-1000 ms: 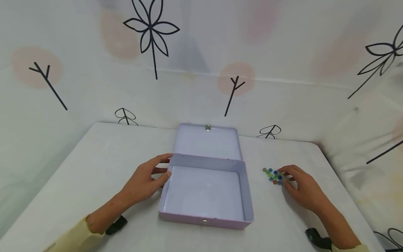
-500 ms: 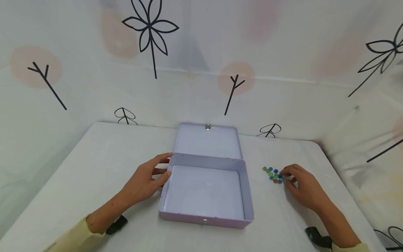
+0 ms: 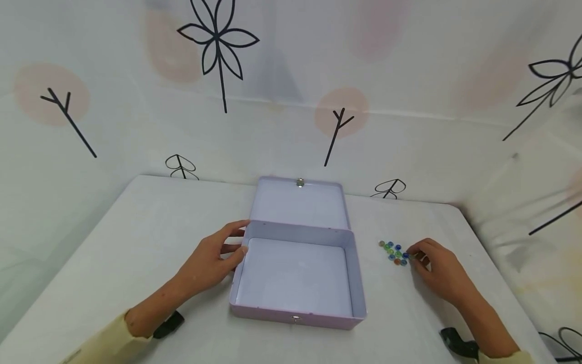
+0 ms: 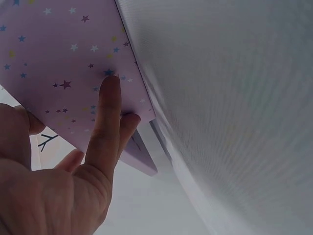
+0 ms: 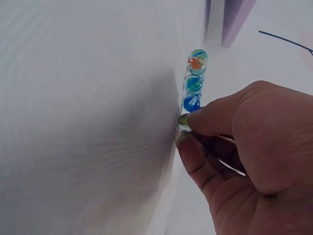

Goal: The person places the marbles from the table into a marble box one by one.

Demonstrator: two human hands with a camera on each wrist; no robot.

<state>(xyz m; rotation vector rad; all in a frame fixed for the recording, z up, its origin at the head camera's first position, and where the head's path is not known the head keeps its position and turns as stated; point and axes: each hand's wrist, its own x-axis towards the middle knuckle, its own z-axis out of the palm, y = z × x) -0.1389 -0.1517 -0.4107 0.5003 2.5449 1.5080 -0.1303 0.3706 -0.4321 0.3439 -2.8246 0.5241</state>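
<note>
We see a cloth backdrop [image 3: 282, 76] with plant drawings at the far side, and before it a white table [image 3: 163, 227]. On the table the purple box [image 3: 295, 278] lies open between our hands, its lid [image 3: 297, 207] folded back to the far side. Our left hand [image 3: 206, 265] grips the box's left wall, fingers spread outside, thumb at the rim. Our right hand [image 3: 438, 273] pinches a yellow-green marble [image 5: 183, 120], just beside the coloured marbles [image 3: 398, 254] clustered right of the box.
</note>
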